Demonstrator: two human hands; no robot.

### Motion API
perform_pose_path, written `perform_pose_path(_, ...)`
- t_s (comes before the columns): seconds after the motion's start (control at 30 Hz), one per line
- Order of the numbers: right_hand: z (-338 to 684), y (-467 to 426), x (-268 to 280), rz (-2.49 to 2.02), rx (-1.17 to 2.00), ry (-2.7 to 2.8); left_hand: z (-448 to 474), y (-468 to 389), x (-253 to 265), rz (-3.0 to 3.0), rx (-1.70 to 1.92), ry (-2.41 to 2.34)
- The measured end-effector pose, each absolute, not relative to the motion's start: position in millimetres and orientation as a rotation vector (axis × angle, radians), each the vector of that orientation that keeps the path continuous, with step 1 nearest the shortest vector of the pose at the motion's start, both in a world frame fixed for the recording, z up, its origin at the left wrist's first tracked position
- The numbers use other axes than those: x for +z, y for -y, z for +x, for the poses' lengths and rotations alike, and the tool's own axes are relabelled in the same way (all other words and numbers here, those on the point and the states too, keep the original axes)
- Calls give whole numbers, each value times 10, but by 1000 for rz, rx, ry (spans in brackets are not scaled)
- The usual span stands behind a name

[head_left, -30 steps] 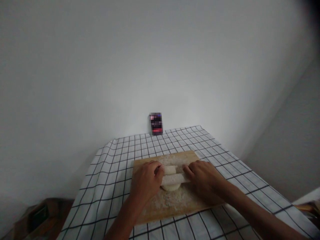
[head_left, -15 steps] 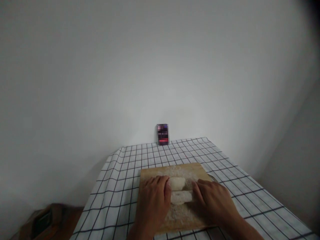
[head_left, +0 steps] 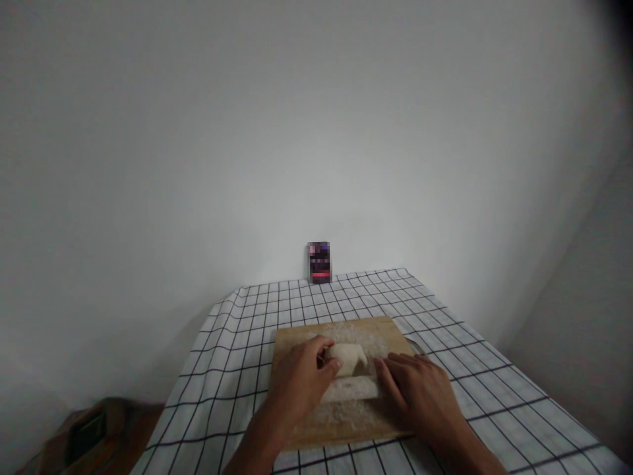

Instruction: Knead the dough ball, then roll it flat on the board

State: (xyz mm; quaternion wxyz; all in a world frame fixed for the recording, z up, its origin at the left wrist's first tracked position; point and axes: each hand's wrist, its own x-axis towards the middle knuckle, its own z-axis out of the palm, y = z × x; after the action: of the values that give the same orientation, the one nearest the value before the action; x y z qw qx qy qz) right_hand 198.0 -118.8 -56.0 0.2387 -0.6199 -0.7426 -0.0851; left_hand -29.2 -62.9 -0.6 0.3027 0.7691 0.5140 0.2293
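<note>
A pale lump of dough (head_left: pixel 349 358) lies on a floured wooden board (head_left: pixel 306 434). My left hand (head_left: pixel 304 373) is closed on the dough's left end, thumb on the near side and fingers on the far side. Just nearer to me, a flour-dusted rolling pin (head_left: pixel 353 388) lies crosswise on the board. My right hand (head_left: pixel 420 389) is closed over its right end, which the fingers hide. Loose flour is scattered on the board around both things.
A white checked cloth (head_left: pixel 225 382) covers the table under the board. At the far edge, near the wall, stands a small dark, pixelated item (head_left: pixel 320 262). Part of a rounded rim (head_left: pixel 414 344) shows by the board's right edge. Brownish furniture (head_left: pixel 99 432) stands low at left.
My left hand has left the rolling pin's left end and now grips the dough, whose shape looks more bunched. My right hand stays on the pin.
</note>
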Motion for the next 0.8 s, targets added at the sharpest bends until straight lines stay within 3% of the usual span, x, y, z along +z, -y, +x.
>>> perform_pose_path(0.37, 2005, 1208, -380, -1770, 89, 2091, -365, 69, 289, 2064, 316, -980)
perform_pose_path(0.6, 2056, 885, 53, -1847, 12, 2219, -386, 364, 516, 2098, 541, -1090)
perform_pose_path(0.8, 2044, 631, 139, -1867, -72, 2316, -279, 623, 290, 2376, 599, -1402)
